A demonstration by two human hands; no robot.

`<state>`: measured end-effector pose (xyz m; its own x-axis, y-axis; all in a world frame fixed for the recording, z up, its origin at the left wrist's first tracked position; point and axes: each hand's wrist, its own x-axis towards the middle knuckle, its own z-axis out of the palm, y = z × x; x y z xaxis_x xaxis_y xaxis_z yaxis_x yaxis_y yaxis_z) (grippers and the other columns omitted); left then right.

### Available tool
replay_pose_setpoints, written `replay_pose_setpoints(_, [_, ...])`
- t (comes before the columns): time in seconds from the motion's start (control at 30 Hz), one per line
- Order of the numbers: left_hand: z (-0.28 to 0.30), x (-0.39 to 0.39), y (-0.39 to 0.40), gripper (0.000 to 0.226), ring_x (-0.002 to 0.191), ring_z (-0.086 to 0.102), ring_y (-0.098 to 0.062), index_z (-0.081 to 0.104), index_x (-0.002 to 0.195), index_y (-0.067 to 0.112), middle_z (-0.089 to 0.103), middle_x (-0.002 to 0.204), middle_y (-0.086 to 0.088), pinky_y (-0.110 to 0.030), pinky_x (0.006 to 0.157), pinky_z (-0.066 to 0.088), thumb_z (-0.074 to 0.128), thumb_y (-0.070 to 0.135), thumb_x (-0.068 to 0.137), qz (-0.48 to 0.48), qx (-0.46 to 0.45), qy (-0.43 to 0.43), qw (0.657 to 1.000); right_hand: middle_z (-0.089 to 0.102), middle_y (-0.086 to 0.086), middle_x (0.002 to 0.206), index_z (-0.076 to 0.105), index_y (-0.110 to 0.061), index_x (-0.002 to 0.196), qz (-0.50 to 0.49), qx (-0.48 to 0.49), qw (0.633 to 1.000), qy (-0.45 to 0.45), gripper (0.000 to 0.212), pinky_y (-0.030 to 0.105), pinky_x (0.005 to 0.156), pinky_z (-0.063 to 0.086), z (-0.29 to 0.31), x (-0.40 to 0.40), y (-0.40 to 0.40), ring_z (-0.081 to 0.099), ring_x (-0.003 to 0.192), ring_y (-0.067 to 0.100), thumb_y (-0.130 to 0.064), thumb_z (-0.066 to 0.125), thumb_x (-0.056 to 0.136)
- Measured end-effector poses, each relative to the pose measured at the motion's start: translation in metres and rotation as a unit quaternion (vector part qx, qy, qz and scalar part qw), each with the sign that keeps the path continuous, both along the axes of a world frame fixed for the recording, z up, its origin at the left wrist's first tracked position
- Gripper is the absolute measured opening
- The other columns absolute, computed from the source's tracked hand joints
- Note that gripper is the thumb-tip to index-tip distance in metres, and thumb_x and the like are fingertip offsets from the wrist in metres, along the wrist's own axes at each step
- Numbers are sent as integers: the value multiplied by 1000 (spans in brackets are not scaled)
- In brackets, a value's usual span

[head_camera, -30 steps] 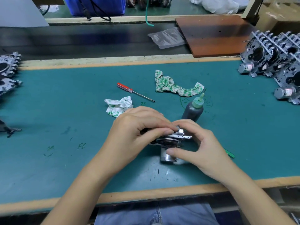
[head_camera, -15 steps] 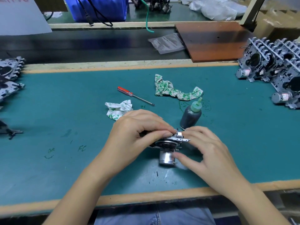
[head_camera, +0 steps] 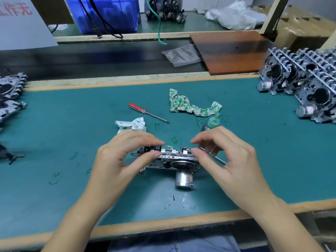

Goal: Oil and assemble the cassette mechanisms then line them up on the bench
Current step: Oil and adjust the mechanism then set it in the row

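A metal cassette mechanism (head_camera: 171, 160) with a silver motor (head_camera: 183, 179) sits on the green mat (head_camera: 72, 135) near the front edge. My left hand (head_camera: 120, 160) is at its left end, thumb on the front plate and fingers curled over the top edge. My right hand (head_camera: 229, 160) grips the right end the same way. The oil bottle (head_camera: 212, 123), dark with a green cap, stands just behind my right fingers, which hide part of it. A thin metal shaft (head_camera: 220, 160) pokes out under my right hand.
Finished mechanisms stand in rows at the right (head_camera: 309, 84) and at the left edge (head_camera: 11, 88). A red screwdriver (head_camera: 145, 112) and two patterned rags (head_camera: 192, 106) (head_camera: 132, 125) lie behind my hands. A brown board (head_camera: 231, 51) lies on the rear belt. A dark tool (head_camera: 9, 155) lies at the far left.
Both hands have spread apart from the middle of the mechanism to its ends, uncovering its top edge and front plate. The mechanism stays in the same spot.
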<state>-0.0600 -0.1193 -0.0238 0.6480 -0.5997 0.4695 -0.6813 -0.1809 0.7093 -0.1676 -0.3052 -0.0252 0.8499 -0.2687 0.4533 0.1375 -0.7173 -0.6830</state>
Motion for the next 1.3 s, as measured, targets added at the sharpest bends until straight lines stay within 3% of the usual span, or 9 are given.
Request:
replay_pose_setpoints(0.17, [-4, 0, 7, 15, 89, 61, -2, 68, 93, 29, 67, 93, 15, -11, 83, 42, 70, 34, 79, 26, 1, 1, 1000, 53, -11, 74, 63, -18, 82, 44, -69, 996, 30, 27, 19, 61, 40, 3, 8, -1, 46, 66, 4, -44, 57, 83])
replay_pose_setpoints(0.3, [-2, 1, 4, 10, 84, 60, -3, 70, 85, 26, 66, 87, 14, -11, 79, 43, 69, 32, 78, 38, 13, -18, 999, 46, -9, 69, 52, -18, 80, 88, -165, 981, 58, 33, 35, 50, 44, 12, 21, -1, 43, 57, 17, -50, 51, 84])
replay_pose_setpoints(0.43, [5, 3, 6, 15, 75, 60, -5, 73, 82, 21, 66, 81, 12, -17, 72, 46, 67, 35, 80, 14, 37, -36, 999, 35, -12, 63, 38, -22, 74, 124, -261, 956, 49, 30, 32, 42, 39, 21, 25, -2, 32, 54, 12, -48, 45, 88])
replay_pose_setpoints(0.6, [27, -5, -11, 20, 74, 60, -6, 74, 85, 22, 64, 81, 16, -29, 67, 47, 59, 35, 85, -34, 65, -113, 991, 35, -14, 57, 39, -26, 70, 152, -186, 966, 91, 28, 20, 49, 32, 32, 3, -22, 35, 53, 8, -48, 44, 89])
replay_pose_setpoints(0.77, [49, -29, -70, 21, 75, 60, -10, 74, 90, 20, 65, 82, 11, -28, 68, 47, 56, 33, 89, -119, 47, -153, 980, 35, -16, 54, 38, -31, 68, 58, -109, 990, 71, 25, 7, 48, 24, 51, -54, -60, 29, 48, -1, -39, 53, 87])
replay_pose_setpoints(0.93, [51, -62, -164, 22, 86, 60, -26, 70, 101, 15, 68, 93, -1, -40, 76, 47, 54, 28, 93, -160, 80, -249, 952, 36, -11, 52, 41, -25, 63, -93, -103, 985, 103, 32, 11, 47, 24, 54, -109, -110, 28, 46, 1, -44, 51, 86])
replay_pose_setpoints(1.03, [38, -86, -216, 46, 109, 54, -28, 53, 130, 10, 55, 127, -10, -38, 90, 45, 63, 28, 89, -175, 88, -199, 960, 35, -6, 51, 40, -22, 62, -196, -90, 970, 108, 37, 15, 49, 25, 42, -131, -148, 30, 47, 5, -45, 55, 86])
replay_pose_setpoints(1.17, [6, -125, -267, 54, 103, 53, -22, 41, 127, 14, 46, 120, -2, -36, 72, 47, 60, 45, 88, -234, 169, -140, 947, 32, -3, 47, 38, -25, 62, -305, -94, 940, 125, 36, 19, 50, 27, 23, -147, -191, 36, 50, 9, -35, 56, 92])
replay_pose_setpoints(1.3, [-22, -155, -315, 42, 111, 50, -26, 37, 124, 12, 47, 122, -5, -38, 82, 43, 55, 34, 94, -286, 253, -121, 916, 36, -4, 49, 42, -21, 64, -378, -94, 912, 133, 32, 24, 51, 27, 11, -158, -222, 34, 48, 10, -39, 54, 88])
